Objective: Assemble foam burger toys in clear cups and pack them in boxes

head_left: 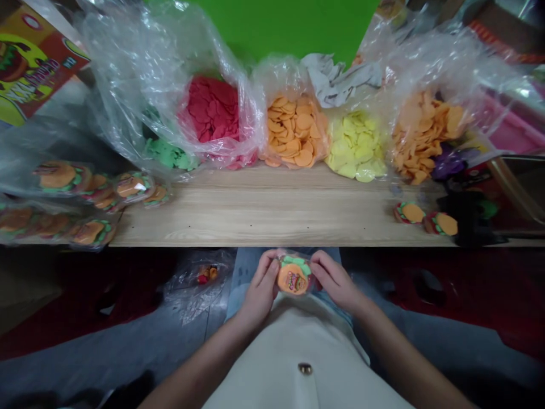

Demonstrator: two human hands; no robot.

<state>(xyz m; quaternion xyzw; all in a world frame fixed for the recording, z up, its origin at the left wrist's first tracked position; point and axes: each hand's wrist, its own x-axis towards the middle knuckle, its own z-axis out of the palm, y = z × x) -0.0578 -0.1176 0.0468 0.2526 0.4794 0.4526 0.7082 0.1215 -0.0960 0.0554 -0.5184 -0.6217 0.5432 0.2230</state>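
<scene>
Pinching a toy burger (293, 278) in a clear plastic sleeve, we hold it just below the front edge of the worktop (272, 221), our left hand (260, 287) and right hand (336, 279) both closed on its sides. A light fingertip grip keeps the printed face uncovered. Clear bags of red, orange and yellow discs (294, 133) line the worktop's far edge.

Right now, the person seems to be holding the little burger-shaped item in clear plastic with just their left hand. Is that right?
Not quite: it isn't the left hand alone. The head view shows both hands on it, the left hand and the right hand gripping the burger-shaped item from either side.
</scene>
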